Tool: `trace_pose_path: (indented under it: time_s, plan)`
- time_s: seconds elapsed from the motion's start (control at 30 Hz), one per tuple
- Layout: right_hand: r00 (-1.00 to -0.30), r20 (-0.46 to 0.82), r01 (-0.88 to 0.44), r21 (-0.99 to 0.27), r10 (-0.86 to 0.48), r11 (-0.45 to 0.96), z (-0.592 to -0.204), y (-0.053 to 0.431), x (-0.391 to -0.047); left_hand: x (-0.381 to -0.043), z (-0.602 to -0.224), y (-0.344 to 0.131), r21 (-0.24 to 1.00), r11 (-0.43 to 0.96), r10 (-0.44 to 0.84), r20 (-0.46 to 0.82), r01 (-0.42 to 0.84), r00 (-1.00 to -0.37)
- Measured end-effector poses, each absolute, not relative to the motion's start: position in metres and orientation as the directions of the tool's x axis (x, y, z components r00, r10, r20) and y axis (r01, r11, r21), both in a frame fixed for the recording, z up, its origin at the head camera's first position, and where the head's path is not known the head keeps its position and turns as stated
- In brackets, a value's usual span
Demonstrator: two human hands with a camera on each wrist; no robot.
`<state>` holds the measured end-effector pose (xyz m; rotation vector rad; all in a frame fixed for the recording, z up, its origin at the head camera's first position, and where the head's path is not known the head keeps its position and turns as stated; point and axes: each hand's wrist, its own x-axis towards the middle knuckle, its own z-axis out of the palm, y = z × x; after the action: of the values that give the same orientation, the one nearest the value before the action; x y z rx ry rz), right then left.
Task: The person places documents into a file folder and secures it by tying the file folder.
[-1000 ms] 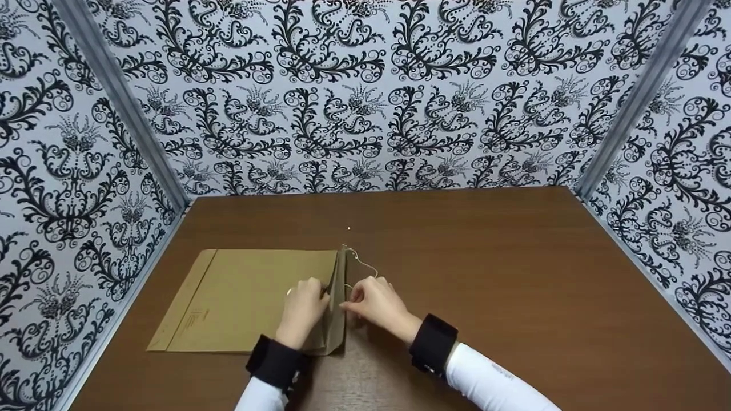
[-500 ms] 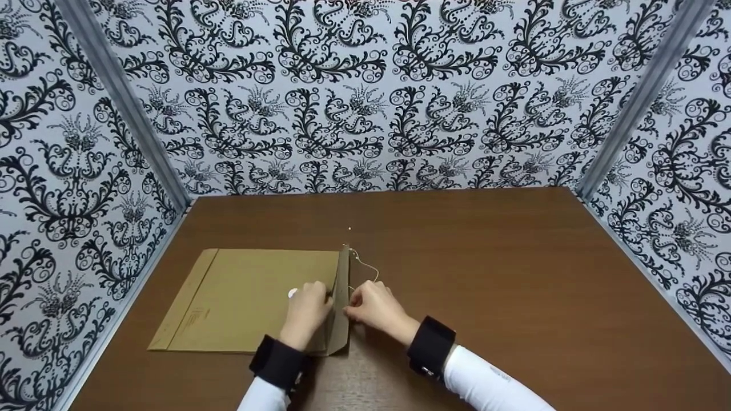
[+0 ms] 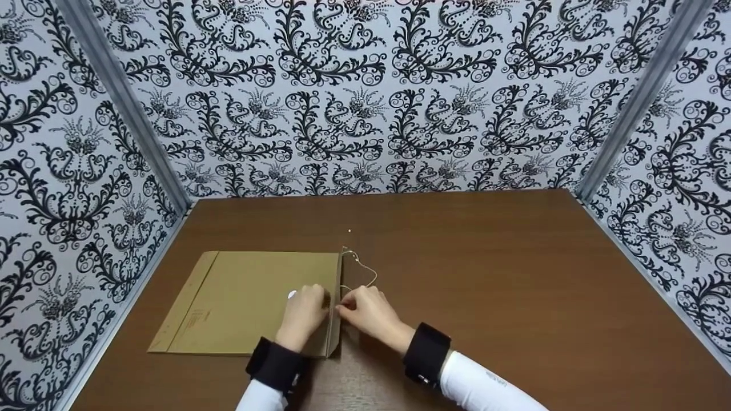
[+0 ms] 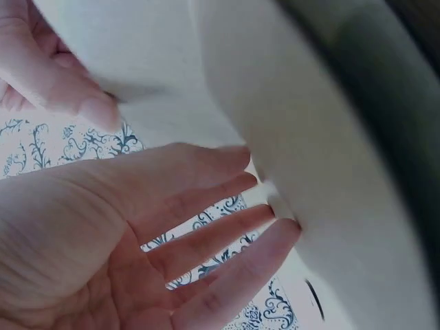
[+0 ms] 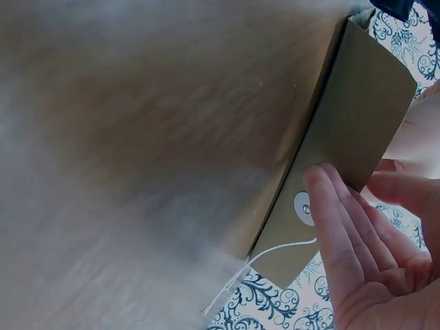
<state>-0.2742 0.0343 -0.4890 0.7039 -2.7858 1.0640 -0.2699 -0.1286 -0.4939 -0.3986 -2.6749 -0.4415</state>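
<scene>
A brown paper string-tie envelope (image 3: 251, 285) lies flat on the left half of the table, its flap (image 3: 336, 331) raised along the right edge. My left hand (image 3: 305, 314) is on the envelope beside the flap's fold; in the left wrist view its fingertips (image 4: 285, 234) press against the paper. A white round button (image 3: 292, 294) shows just left of it. My right hand (image 3: 371, 311) pinches the flap between thumb and fingers. The right wrist view shows a second white button (image 5: 302, 208) on the flap, with a white string (image 5: 282, 246) trailing from near the fingers.
The brown wooden table (image 3: 485, 274) extends to the right of the envelope. The string (image 3: 368, 268) loops over it beyond the right hand. Patterned walls (image 3: 365, 97) stand at the back and both sides. A small pale speck (image 3: 349, 230) shows behind the envelope.
The flap has tilted left toward the envelope's front, and the gap at the opening has narrowed. My right hand has shifted slightly left with it; the left hand stays nearly in place.
</scene>
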Motion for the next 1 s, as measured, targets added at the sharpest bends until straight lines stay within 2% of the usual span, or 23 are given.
trace_pose_path:
  time_s: [0.2, 0.4, 0.57, 0.7, 1.0]
  plan:
    - [-0.864, 0.26, -0.497, -0.571, -0.43, 0.653, -0.492, 0.032, -0.269, -0.27, -0.493, -0.135, 0.254, 0.906, 0.228, 0.379, 0.338, -0.897]
    - [-0.837, 0.269, -0.545, -0.482, -0.476, 0.686, -0.491, 0.027, -0.26, -0.271, -0.493, -0.144, 0.264, 0.937, 0.148, 0.299, 0.231, -0.943]
    - [-0.793, 0.268, -0.609, -0.342, -0.547, 0.716, -0.492, 0.022, -0.25, -0.276, -0.49, -0.155, 0.288, 0.942, 0.115, 0.208, 0.173, -0.971]
    - [-0.756, 0.286, -0.65, -0.22, -0.589, 0.727, -0.494, 0.018, -0.245, -0.282, -0.484, -0.164, 0.329, 0.922, 0.154, 0.168, 0.203, -0.974]
    - [-0.729, 0.282, -0.659, -0.038, -0.624, 0.751, -0.494, 0.011, -0.24, -0.293, -0.476, -0.175, 0.376, 0.9, 0.209, 0.075, 0.222, -0.975]
